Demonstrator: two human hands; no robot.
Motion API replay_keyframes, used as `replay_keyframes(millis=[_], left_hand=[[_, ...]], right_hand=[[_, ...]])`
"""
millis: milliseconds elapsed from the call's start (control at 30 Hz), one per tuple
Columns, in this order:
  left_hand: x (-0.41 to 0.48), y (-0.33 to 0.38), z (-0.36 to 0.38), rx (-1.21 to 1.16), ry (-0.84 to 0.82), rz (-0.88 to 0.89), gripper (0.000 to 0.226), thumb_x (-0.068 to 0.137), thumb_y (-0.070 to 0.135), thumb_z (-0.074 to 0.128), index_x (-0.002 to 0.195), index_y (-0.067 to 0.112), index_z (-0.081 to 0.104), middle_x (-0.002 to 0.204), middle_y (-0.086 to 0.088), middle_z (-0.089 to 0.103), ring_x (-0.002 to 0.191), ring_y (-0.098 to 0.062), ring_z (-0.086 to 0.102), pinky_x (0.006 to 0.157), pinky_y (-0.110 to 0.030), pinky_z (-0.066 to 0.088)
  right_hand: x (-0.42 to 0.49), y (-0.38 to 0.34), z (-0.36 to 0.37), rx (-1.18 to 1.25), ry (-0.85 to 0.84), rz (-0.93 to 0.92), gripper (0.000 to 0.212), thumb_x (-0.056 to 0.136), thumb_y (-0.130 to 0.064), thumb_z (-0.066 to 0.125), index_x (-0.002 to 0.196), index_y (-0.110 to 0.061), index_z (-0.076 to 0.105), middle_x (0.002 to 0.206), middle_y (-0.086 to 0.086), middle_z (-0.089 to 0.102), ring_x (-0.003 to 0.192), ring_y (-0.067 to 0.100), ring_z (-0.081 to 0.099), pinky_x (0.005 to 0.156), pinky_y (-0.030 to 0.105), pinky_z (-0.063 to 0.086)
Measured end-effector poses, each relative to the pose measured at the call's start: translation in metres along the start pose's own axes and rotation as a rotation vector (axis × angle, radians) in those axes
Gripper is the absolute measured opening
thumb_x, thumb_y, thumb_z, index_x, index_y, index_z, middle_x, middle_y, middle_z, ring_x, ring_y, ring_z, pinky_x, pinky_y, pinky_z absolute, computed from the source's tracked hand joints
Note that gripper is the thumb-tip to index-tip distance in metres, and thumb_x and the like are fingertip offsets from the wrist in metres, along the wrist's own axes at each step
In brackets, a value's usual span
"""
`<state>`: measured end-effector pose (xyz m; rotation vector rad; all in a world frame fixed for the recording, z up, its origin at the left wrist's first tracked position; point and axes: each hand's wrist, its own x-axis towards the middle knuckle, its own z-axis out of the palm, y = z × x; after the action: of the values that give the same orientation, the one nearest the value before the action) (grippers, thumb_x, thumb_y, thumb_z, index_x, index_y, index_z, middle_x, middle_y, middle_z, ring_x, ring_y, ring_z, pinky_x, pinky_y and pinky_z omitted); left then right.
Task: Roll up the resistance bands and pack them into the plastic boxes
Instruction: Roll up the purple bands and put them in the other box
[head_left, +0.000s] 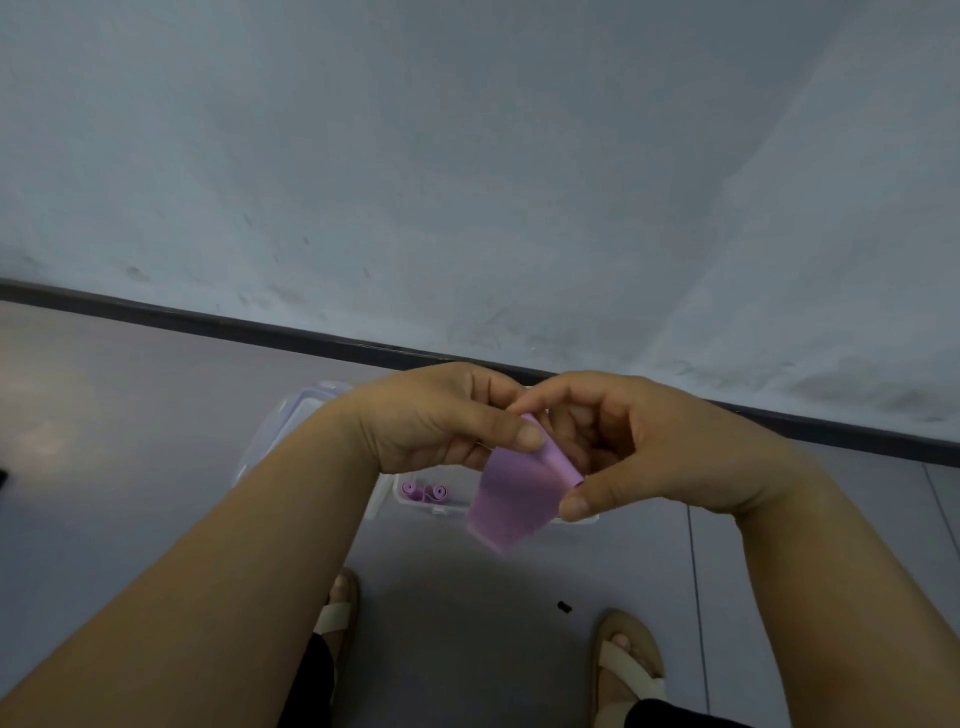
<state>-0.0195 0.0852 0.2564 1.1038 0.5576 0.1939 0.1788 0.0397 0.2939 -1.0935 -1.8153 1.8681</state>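
Note:
A pale purple resistance band (511, 491) is partly rolled into a tight tube between my hands, and its loose end hangs down below them. My left hand (447, 421) pinches the upper end of the roll with thumb and fingers. My right hand (639, 441) grips the lower end, thumb under it. Below my hands a clear plastic box (415, 506) lies open on the floor. Two rolled purple bands (426, 492) lie inside it. Its clear lid (291, 421) spreads out to the left, partly hidden by my left forearm.
I stand on a grey floor, my sandalled feet (626, 665) near the bottom edge. A dark skirting strip (208, 319) runs along the foot of the pale wall. A small black bit (564, 606) lies on the floor between my feet.

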Motion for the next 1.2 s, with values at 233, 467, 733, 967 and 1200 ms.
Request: replay_keyframes(millis=[233, 467, 733, 967, 1200], left_hand=[[0.002, 0.0, 0.002, 0.069, 0.09, 0.067, 0.038, 0.057, 0.045, 0.082, 0.084, 0.019, 0.076, 0.09, -0.002, 0.073, 0.09, -0.017, 0.067, 0.087, -0.032, 0.052], [0.001, 0.0, 0.003, 0.076, 0.079, 0.053, 0.036, 0.059, 0.044, 0.079, 0.085, 0.019, 0.076, 0.088, 0.0, 0.073, 0.087, -0.014, 0.067, 0.079, -0.025, 0.052], [0.003, -0.001, 0.005, 0.057, 0.158, 0.037, 0.027, 0.063, 0.032, 0.08, 0.082, 0.014, 0.074, 0.084, -0.005, 0.072, 0.078, -0.016, 0.067, 0.069, -0.026, 0.052], [0.009, -0.001, 0.006, 0.029, 0.532, 0.19, 0.025, 0.06, 0.034, 0.076, 0.079, 0.017, 0.073, 0.089, -0.007, 0.072, 0.086, -0.02, 0.065, 0.08, -0.033, 0.054], [0.015, 0.0, 0.009, 0.031, 0.729, 0.288, 0.036, 0.061, 0.033, 0.068, 0.091, 0.013, 0.07, 0.095, -0.009, 0.072, 0.092, -0.025, 0.067, 0.082, -0.037, 0.057]], right_hand=[[0.0, 0.005, -0.004, 0.01, 0.046, -0.014, 0.052, 0.061, -0.017, 0.079, 0.105, -0.038, 0.062, 0.072, -0.005, 0.056, 0.068, 0.015, 0.055, 0.064, 0.024, 0.051], [0.0, 0.003, -0.002, 0.008, 0.075, -0.002, 0.047, 0.063, -0.009, 0.075, 0.102, -0.03, 0.06, 0.075, -0.005, 0.062, 0.068, 0.011, 0.059, 0.065, 0.023, 0.053], [0.001, 0.008, -0.003, 0.035, 0.105, -0.013, 0.05, 0.057, -0.021, 0.081, 0.1, -0.038, 0.063, 0.096, 0.017, 0.062, 0.083, 0.028, 0.063, 0.073, 0.031, 0.055], [0.011, 0.011, -0.001, 0.101, 0.44, 0.038, 0.038, 0.07, -0.048, 0.061, 0.104, -0.031, 0.061, 0.091, -0.006, 0.069, 0.083, 0.007, 0.066, 0.075, 0.022, 0.054], [0.024, 0.017, 0.006, 0.151, 0.726, -0.032, 0.011, 0.078, -0.03, 0.064, 0.085, -0.022, 0.066, 0.077, -0.004, 0.073, 0.077, 0.012, 0.069, 0.078, 0.027, 0.056]])
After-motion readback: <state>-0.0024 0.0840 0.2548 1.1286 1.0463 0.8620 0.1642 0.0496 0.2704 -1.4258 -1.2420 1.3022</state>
